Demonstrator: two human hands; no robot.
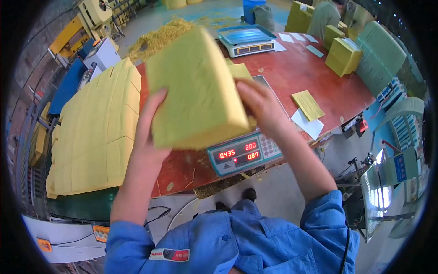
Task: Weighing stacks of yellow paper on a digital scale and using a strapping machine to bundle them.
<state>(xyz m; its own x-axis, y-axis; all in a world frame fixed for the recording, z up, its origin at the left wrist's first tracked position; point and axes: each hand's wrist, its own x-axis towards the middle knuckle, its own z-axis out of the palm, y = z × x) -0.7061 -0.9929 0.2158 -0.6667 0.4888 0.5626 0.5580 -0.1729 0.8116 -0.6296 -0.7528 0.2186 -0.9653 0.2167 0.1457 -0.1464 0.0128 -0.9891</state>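
Observation:
I hold a thick yellow paper stack [194,86] up between both hands, tilted, above a red table [315,73]. My left hand [148,132] grips its left lower edge, and my right hand [260,105] presses against its right side. Just beneath the stack sits a digital scale [239,155] with lit red digits on its front panel. Most of the scale's platform is hidden behind the stack. More yellow sheets [242,72] lie on the scale's far part.
Many yellow stacks [96,132] are laid in rows at my left. A second scale [246,40] stands at the table's far side beside loose yellow shreds [157,39]. A thin yellow pad [308,105] lies on white paper. Bundled blocks [344,55] and another person [326,16] are at far right.

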